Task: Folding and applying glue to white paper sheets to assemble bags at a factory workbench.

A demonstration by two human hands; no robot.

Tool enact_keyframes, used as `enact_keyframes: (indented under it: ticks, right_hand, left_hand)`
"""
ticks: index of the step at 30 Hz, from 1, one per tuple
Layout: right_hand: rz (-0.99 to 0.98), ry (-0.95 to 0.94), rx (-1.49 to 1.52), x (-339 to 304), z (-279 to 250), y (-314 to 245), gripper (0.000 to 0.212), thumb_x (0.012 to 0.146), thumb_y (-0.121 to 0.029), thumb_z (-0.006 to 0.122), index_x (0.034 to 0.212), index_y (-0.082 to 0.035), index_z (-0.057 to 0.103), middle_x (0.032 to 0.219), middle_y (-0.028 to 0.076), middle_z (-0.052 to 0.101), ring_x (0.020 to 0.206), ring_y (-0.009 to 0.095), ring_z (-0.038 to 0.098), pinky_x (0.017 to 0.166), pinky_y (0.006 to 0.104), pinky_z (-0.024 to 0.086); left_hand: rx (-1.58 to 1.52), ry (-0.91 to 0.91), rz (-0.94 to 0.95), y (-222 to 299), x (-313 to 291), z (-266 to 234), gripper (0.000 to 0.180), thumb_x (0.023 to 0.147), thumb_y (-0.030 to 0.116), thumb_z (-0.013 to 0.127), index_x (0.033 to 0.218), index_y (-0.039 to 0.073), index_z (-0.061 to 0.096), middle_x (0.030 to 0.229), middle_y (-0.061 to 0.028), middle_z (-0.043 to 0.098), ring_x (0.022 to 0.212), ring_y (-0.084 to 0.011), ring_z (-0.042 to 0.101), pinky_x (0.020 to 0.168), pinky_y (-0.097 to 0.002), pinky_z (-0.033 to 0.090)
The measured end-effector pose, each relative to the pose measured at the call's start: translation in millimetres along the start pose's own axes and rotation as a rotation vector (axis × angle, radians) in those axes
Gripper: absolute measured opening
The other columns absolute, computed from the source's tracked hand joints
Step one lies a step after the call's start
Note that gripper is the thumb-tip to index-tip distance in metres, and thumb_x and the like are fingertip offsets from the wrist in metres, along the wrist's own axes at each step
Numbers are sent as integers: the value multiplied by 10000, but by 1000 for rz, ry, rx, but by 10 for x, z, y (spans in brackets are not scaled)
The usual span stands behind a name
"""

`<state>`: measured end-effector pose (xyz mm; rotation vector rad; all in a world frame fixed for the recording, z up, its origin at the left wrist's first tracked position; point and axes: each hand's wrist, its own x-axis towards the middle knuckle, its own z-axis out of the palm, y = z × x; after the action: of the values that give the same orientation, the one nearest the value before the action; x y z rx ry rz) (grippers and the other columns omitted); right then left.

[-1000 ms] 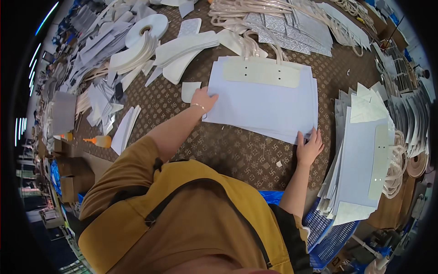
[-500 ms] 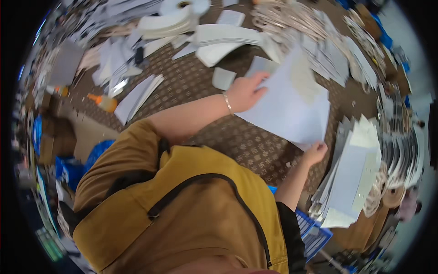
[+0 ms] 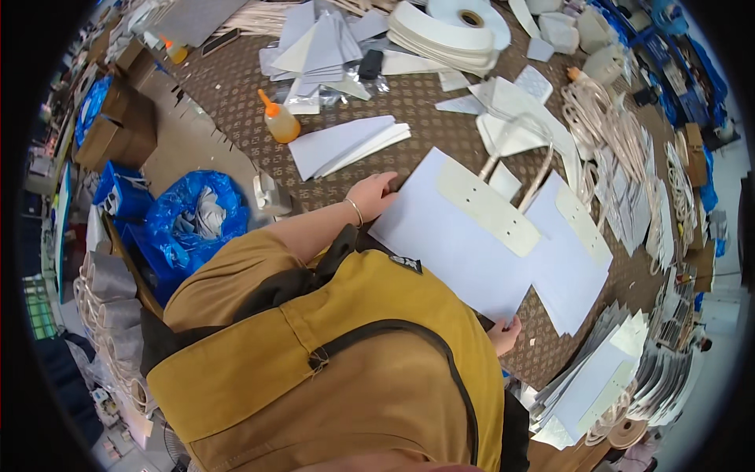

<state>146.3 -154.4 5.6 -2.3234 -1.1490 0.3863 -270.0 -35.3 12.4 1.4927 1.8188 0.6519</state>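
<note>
A large white sheet (image 3: 456,244) lies at a slant before me, with a pale cream strip (image 3: 489,206) along its far edge. Several small dark holes dot the strip. My left hand (image 3: 373,198), with a bracelet on the wrist, grips the sheet's left edge. At the near right corner my right hand (image 3: 504,336) pinches the sheet between thumb and fingers. Another white sheet (image 3: 568,259) with a similar strip lies partly under it on the right. A looped cream cord handle (image 3: 537,179) rises behind the far edge; where its ends attach is hidden.
On the patterned brown table (image 3: 338,169) sit an orange-tipped glue bottle (image 3: 281,123), folded white sheets (image 3: 346,147), a tape roll (image 3: 470,19) and bundled cords (image 3: 602,110). A stack of sheets (image 3: 594,385) stands right. A blue-lined bin (image 3: 197,220) is left.
The view has swung left. The sheet, lifted and tilted before, now lies lower and closer to me. My left hand has shifted to its left edge, and the cord handle has come into sight.
</note>
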Motion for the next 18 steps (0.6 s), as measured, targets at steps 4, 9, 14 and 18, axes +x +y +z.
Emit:
enact_keyframes:
  ticks: [4,9,14,18]
  right_hand:
    - [-85,186,-411,1,90,-203,398,804,-144,607,1180,-47,519,1150,188,523,1022,347,515,804,415,441]
    - [-334,214,-395,-201,458,-1085,416,789,-170,623,1181,-72,525,1236,184,473,1134,345,446,913,468,370]
    - [-535,74,-264,-499,1205,-1664,475,792,-230,636,1218,-78,491,1282,182,448,1174,336,416,984,495,287]
    - [-707,-49,-271,-753,1651,-1854,485,795,-249,634,1225,-78,491,1310,180,431,1212,337,388,1000,494,268]
  left_hand:
    - [-5,142,126,-269,-221,-531,263,811,225,613,1006,51,591,843,-146,619,797,-322,588,704,-374,479]
    - [-81,409,-22,-1359,-489,-1370,221,840,232,597,783,20,623,694,-127,602,636,-273,587,614,-359,470]
    - [-101,631,-266,-1894,316,-2576,284,878,283,532,832,21,632,752,-136,628,677,-271,597,645,-359,467]
    - [21,791,3,-1975,1305,-2975,316,864,316,539,934,29,653,907,-169,647,840,-313,622,766,-354,483]
